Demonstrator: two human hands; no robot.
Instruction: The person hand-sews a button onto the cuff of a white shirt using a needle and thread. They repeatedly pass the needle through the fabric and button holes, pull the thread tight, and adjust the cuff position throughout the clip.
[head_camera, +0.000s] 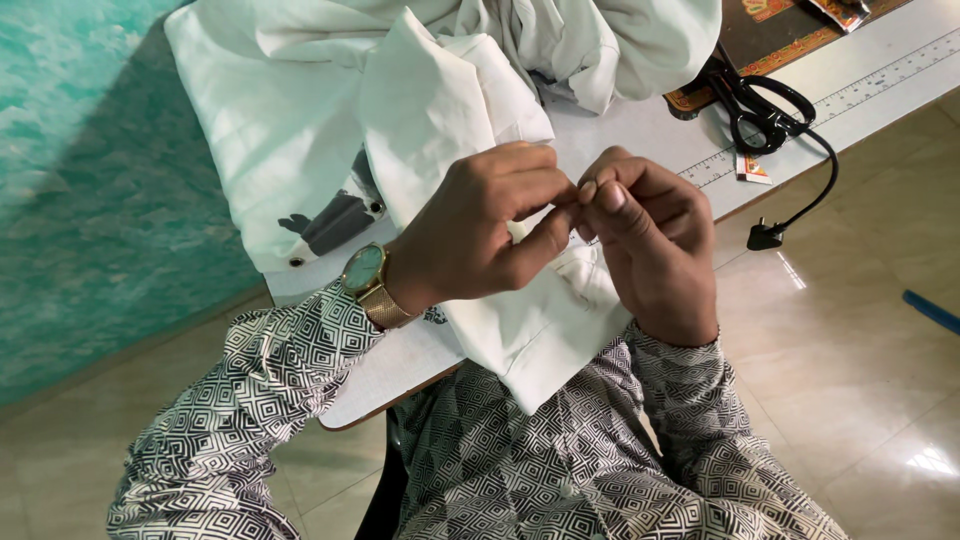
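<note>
The hands are meeting over the near edge of the counter (640, 130): the left hand (480, 225) and right hand (640, 240) are pinching fingertips together on something too fine to make out, just above the white garment (440, 110). It seems fine needlework is being handled, calling for steady, tiny pinches. The cloth is lying soft and creased; black-handled scissors (760, 110) are resting by the far edge.

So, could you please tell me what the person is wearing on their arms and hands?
Both arms are in long sleeves of a shirt with a black-and-white pattern of nested squares, reaching to the wrists. The left hand and right hand are bare, with no gloves. On the left wrist sits a gold-coloured watch with a pale round face and a mesh band.
</note>
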